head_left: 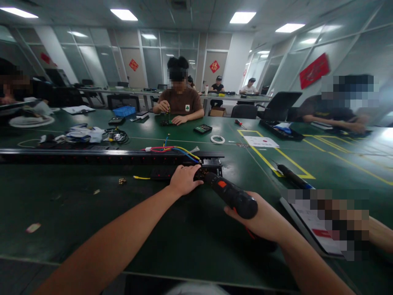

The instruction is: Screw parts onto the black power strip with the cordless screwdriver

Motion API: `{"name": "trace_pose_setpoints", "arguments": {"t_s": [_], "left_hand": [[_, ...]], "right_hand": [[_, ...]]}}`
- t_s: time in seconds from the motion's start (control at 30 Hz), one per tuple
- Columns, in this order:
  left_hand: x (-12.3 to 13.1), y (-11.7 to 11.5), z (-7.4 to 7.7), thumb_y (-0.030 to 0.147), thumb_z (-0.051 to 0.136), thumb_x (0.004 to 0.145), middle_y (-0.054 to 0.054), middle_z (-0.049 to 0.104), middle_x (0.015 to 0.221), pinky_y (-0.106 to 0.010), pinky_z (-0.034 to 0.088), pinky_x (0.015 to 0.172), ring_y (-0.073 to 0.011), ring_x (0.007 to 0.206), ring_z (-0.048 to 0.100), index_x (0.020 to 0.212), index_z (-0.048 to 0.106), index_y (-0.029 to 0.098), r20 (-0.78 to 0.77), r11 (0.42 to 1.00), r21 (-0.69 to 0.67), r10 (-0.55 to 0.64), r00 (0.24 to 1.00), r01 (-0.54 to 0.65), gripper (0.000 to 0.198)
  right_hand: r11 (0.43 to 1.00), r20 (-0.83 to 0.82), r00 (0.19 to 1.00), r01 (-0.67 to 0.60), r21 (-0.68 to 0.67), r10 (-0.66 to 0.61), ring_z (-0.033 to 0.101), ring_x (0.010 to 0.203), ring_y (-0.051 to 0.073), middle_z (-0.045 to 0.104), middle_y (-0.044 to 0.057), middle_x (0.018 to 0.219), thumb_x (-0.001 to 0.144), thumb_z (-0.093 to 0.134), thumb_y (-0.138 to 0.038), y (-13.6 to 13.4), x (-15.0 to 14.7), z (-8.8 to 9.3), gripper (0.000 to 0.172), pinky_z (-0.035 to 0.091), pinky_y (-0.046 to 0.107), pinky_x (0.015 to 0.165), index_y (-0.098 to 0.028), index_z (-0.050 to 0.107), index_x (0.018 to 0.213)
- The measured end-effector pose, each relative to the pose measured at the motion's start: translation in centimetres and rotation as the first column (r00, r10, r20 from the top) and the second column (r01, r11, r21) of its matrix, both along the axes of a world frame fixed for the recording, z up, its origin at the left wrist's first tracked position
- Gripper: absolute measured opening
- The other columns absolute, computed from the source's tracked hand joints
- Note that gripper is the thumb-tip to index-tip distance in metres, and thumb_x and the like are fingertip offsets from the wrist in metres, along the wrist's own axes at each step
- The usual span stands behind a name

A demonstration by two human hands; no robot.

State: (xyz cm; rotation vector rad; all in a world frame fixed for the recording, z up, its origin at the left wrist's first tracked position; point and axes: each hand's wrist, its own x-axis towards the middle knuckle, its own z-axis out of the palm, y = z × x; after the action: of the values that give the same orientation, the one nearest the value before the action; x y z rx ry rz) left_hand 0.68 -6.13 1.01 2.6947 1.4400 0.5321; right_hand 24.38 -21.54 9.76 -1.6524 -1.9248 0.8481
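Observation:
My left hand point(185, 179) rests palm down on a long black power strip point(172, 172) lying on the green table, fingers curled over its near edge. My right hand point(260, 219) is wrapped round the handle of a black electric screwdriver point(229, 194) with an orange button. The tool's tip points at the strip's right end beside my left fingers. Red, blue and yellow wires point(175, 150) run out of the strip's far side. A short yellow wire point(141, 178) lies left of my left hand.
A long black rail point(76, 156) crosses the table point(92, 213) behind the strip. A second black tool point(293, 176), a paper sheet point(316, 227) and yellow floor-tape lines lie at the right. A person in a brown shirt point(179, 102) works opposite; others sit left and right.

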Motion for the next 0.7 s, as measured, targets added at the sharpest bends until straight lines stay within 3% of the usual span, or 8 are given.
{"name": "trace_pose_setpoints", "arguments": {"t_s": [0.4,0.7], "left_hand": [[0.0,0.0,0.1,0.061,0.067,0.102,-0.011,0.072,0.145,-0.048,0.045,0.113,-0.0329,0.133,0.068,0.151,0.057,0.026,0.013,1.000,-0.008,0.005,1.000,-0.005,0.061],[-0.2,0.0,0.2,0.062,0.068,0.101,-0.011,0.074,0.143,-0.046,0.046,0.111,-0.0325,0.129,0.071,0.150,0.057,0.026,0.019,1.000,-0.011,-0.002,1.000,0.003,0.063]], "right_hand": [[0.997,0.012,0.999,0.041,-0.062,-0.040,0.058,0.061,0.018,0.065,0.000,0.065,0.085,0.074,-0.045,-0.8,-2.5,0.9,0.028,0.044,0.028,0.057,-0.023,0.061,0.073],[0.998,-0.017,1.000,-0.002,-0.070,0.001,0.063,0.061,0.019,0.069,0.001,0.064,0.086,0.074,-0.041,-0.4,-2.5,0.1,0.024,0.047,0.029,0.058,-0.023,0.061,0.076]]}}
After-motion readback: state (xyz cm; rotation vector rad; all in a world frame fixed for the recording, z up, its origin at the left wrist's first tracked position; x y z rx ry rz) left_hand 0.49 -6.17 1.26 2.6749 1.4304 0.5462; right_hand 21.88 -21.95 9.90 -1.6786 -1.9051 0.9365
